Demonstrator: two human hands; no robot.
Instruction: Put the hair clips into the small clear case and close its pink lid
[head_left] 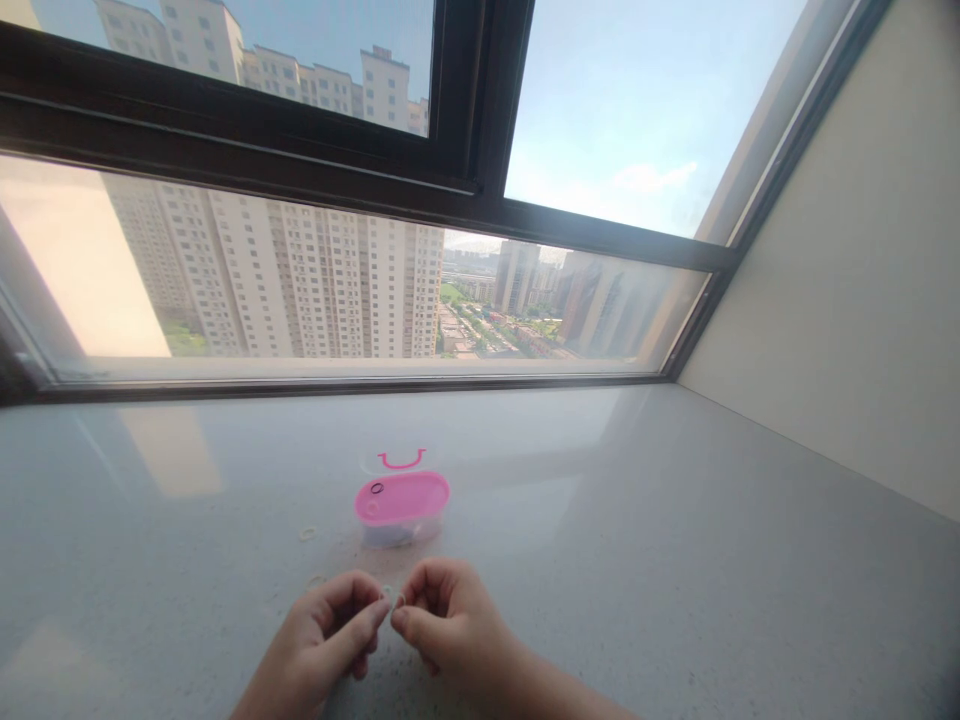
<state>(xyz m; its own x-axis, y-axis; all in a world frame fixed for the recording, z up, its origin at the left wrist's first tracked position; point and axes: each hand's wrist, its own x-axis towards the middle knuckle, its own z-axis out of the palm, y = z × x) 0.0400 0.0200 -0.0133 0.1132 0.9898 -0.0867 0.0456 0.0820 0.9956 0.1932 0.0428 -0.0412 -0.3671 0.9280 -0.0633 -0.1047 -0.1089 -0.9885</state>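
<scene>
My left hand [326,635] is closed in a pinch, thumb against fingertips, on a small pale loop [388,592]. Thumb and index finger of my right hand [446,615] pinch the pale loop too, just to the right. The fingertips of both hands nearly meet, and whether they hold one loop or two linked ones I cannot tell. Right behind the hands stands a clear oval box with a pink lid [420,492]. On that lid lie a black ring [377,489] and a faint pink ring [373,508]. A whitish ring [307,534] rests on the counter at the left.
A curved pink handle [403,463] lies behind the box on the pale speckled counter [675,560]. Beyond it, a dark-framed window [480,205] runs along the back, with tall buildings outside. A plain wall [847,300] bounds the right side.
</scene>
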